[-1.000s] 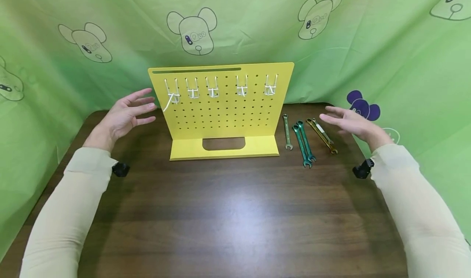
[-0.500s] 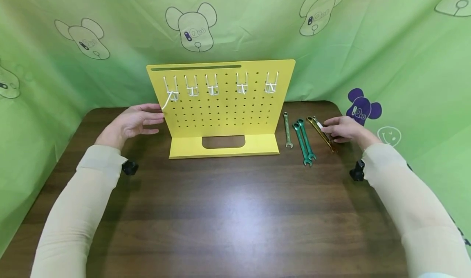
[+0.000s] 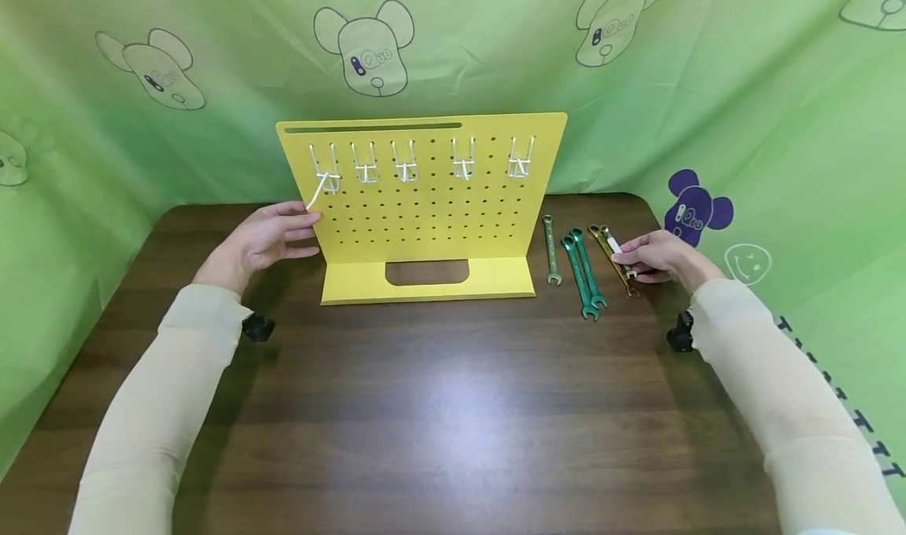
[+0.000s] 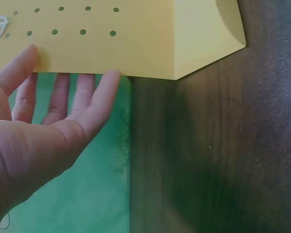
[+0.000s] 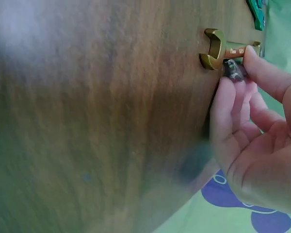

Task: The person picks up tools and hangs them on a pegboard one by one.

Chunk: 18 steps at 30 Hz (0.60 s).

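A yellow pegboard (image 3: 423, 249) stands upright at the back of the table, with several white wire hooks (image 3: 463, 160) along its upper part. My left hand (image 3: 267, 237) holds its left edge, thumb on the front face (image 4: 72, 48) and fingers partly hidden behind. At the right, my right hand (image 3: 660, 256) pinches a small silver wrench (image 3: 613, 245) with a white label, thumb against fingers. The gold wrench (image 5: 215, 48) lies right beside it; in the right wrist view the held wrench's dark end (image 5: 233, 71) shows between the fingertips.
Two green wrenches (image 3: 580, 277) and a pale-green wrench (image 3: 550, 252) lie between the pegboard and my right hand. A green printed curtain (image 3: 460, 39) hangs close behind and beside the brown table (image 3: 396, 409).
My left hand has moved right onto the pegboard's edge. My right hand has come down to the wrenches and taken hold of the silver one. The pegboard appears shifted slightly left.
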### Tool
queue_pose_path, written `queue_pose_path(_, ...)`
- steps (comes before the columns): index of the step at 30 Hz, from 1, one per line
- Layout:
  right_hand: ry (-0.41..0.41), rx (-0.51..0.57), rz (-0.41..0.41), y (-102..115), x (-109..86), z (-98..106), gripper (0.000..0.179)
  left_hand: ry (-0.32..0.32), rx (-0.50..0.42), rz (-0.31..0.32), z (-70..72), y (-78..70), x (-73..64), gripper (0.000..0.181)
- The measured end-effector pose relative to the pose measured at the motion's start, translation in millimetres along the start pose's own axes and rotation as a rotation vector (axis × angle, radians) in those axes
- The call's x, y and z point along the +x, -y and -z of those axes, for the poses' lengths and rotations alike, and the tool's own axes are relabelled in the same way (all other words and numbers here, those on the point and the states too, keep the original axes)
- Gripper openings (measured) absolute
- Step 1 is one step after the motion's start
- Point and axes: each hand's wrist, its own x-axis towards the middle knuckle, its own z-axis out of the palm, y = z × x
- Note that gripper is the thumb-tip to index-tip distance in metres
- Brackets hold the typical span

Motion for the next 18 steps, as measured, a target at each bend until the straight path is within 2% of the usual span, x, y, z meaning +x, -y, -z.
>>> queue_pose_path(3, 0.008, 0.016, -0.001, -1.7, 0.1, -2.4, 0.038, 0.010, -0.024, -0.042, 2.0, 3.4, 0.2, 0.009)
queue_pose_path(7, 0.002, 0.014, 0.016, -3.1, 0.2, -3.1, 0.035, 0.061, -0.073, -0.082, 4.2, 7.9, 0.9, 0.004)
queue_pose_path(10, 0.005, 0.009, 0.025, -4.4, 1.3, -2.8, 0.036, 0.080, -0.086, -0.094, 5.1, 11.2, 1.6, 0.009)
queue_pose_path(18, 0.033, -0.008, 0.022, -1.7, 1.0, 1.7, 0.039, 0.057, -0.030, -0.134, 4.6, 17.3, 6.1, 0.017)
